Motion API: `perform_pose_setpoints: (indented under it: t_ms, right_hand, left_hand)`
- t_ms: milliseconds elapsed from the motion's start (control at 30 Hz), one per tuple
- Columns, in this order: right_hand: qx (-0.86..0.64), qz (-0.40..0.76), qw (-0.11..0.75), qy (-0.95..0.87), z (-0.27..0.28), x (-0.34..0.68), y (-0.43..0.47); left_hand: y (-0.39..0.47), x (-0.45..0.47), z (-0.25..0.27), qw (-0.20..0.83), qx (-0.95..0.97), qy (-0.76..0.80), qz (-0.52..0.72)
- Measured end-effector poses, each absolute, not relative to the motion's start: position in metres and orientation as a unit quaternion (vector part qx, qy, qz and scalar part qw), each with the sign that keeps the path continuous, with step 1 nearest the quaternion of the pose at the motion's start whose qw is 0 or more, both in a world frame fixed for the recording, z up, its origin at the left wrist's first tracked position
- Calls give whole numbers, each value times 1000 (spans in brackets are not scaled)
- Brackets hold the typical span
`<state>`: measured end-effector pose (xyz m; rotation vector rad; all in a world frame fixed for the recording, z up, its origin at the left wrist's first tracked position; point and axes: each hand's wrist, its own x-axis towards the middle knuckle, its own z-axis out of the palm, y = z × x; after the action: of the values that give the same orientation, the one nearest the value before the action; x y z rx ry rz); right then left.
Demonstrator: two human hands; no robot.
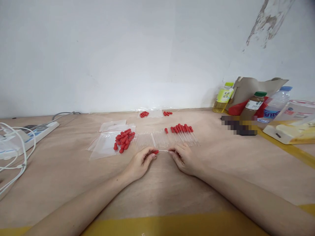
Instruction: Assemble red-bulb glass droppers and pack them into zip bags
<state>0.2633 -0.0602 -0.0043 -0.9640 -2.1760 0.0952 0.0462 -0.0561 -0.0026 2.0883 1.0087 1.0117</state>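
My left hand [141,164] pinches a red rubber bulb [155,152] between thumb and fingers. A thin clear glass tube [164,150] runs level from the bulb across to my right hand [184,159], which is closed on its other end. Whether the tube sits inside the bulb is hidden by my left fingers. Just beyond my hands lies a row of bare glass tubes [145,139]. To its right rest several droppers [182,128] with red bulbs on. Left of the row, loose red bulbs [124,139] are heaped partly on clear plastic bags [104,146].
Near the wall, more red bulbs [144,114] lie on clear plastic. At the left are a power strip [49,129] and white cables [24,147]. Bottles [222,98], a grey bag [261,87], a blurred dark object [238,126] and a plastic package [295,121] stand at the right.
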Motion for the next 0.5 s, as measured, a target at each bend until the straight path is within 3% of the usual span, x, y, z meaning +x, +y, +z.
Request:
perform_pose_setpoints:
  t_ms: [500]
  right_hand:
    - [-302, 10, 338, -891, -6, 270, -51]
  left_hand:
    - [-61, 46, 8, 190, 871, 324, 318]
